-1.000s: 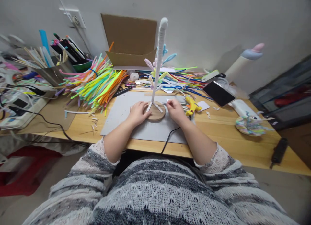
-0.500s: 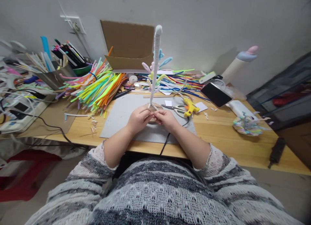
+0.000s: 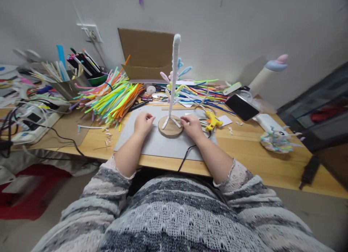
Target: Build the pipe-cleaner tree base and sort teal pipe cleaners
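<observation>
My hands rest on either side of the white stem on its wooden base.

The round wooden base (image 3: 170, 126) sits on the grey mat (image 3: 152, 145) with the white wrapped stem (image 3: 174, 74) upright from its middle. My left hand (image 3: 143, 123), at the base's 9 o'clock, lies apart from it, fingers loosely curled, gripping nothing. My right hand (image 3: 192, 124), at 3 o'clock, touches the rim with bent fingers; I cannot tell if it grips. The yellow glue gun (image 3: 212, 120) lies at 2 o'clock, the pipe cleaner pile (image 3: 114, 96) at 10.
</observation>
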A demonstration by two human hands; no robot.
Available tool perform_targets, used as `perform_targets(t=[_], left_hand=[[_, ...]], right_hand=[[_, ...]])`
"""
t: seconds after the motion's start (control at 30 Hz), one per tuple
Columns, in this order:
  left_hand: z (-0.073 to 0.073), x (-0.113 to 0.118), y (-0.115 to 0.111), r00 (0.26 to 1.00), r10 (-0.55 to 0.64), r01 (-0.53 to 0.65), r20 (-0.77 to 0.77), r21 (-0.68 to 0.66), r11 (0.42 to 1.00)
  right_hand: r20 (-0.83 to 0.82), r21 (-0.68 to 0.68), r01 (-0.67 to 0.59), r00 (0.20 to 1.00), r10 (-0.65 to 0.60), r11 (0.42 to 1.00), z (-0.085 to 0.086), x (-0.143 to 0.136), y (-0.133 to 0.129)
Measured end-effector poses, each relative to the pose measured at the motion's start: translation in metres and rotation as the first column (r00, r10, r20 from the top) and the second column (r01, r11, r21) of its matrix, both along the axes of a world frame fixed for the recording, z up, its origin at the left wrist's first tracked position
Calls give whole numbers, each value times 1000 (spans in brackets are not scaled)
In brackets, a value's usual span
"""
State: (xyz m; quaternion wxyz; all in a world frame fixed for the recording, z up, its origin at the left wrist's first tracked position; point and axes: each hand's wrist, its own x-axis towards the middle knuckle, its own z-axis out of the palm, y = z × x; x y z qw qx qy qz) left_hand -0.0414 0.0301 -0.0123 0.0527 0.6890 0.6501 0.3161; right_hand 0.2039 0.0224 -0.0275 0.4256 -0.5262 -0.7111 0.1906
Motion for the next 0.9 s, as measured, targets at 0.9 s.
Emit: perform_targets(t=[0.9], left_hand=[[5,66,44,968,-224,240,111,-162,957]], right_hand=[[682,-133,18,728,78,991,26,-30,-16]])
